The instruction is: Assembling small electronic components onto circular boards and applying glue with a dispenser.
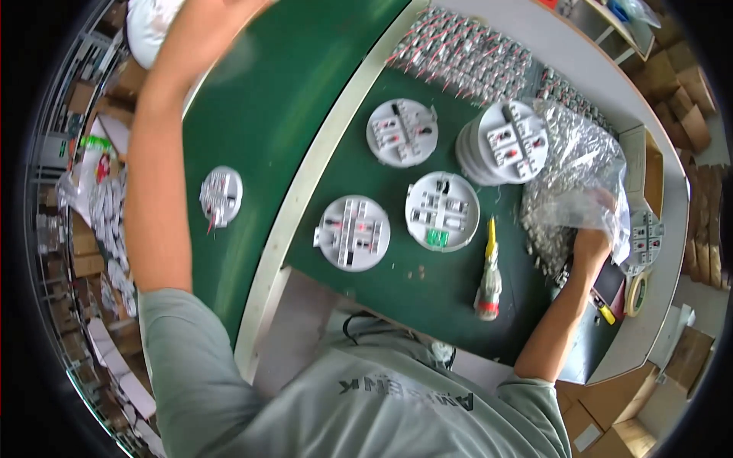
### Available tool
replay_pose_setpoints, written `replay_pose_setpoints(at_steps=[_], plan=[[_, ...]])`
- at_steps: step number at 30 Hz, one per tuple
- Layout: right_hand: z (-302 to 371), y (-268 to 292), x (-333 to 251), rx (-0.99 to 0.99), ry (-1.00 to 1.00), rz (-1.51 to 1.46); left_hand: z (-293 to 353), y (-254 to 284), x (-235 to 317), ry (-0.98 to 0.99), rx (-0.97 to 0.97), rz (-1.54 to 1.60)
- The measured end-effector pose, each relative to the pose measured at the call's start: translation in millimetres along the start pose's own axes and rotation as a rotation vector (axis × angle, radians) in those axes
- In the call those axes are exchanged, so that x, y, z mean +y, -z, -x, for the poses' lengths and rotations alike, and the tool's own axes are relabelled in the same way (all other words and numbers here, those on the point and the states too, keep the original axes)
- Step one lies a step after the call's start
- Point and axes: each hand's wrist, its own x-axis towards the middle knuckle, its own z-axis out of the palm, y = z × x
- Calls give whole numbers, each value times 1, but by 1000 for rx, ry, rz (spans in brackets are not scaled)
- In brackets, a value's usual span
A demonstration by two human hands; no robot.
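My left arm reaches far forward over the green belt, and my left hand (pixel 206 30) is at the upper edge; its fingers are cut off and blurred. At the right, my right hand (pixel 594 243) reaches into a clear plastic bag (pixel 584 156) of small metallic parts, its fingers hidden by the film. Beside the bag stands a stack of round white housings (pixel 513 143) with terminal blocks inside. Similar single housings lie at the upper middle (pixel 402 133), the centre (pixel 441 211), this one with a green piece, and nearer left (pixel 353 233).
A smaller round unit (pixel 221 196) lies on the belt (pixel 267 99) beyond a pale rail (pixel 305 168). A screwdriver-like tool (pixel 489 278) points away from me. Rows of small parts with red wires (pixel 466 57) fill the back. Tape (pixel 636 294) and a yellow marker (pixel 605 311) lie right.
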Motion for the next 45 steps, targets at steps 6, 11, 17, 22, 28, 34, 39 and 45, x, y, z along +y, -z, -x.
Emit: replay_pose_setpoints(at_steps=[6,11,17,22,28,34,39,45], plan=[[9,1,7,96,30,-36,243,-127,-1,32,150,83],[4,9,11,106,183,110,319,-172,-28,112,301,181],[21,54,-14,-275,-300,-112,296,-182,-8,-18,78,-220],[99,37,-96,-361,-303,-463,295,-197,-12,-67,-6,-224],[148,-61,-227,-430,334,-438,299,-200,-7,-123,25,-321],[162,-91,-227,-359,565,-240,303,-204,-13,-188,40,-286],[170,-86,-230,-325,560,-132,303,-200,-9,-173,7,-284],[154,-75,-231,-369,563,-72,297,-202,-6,-184,-19,-284]])
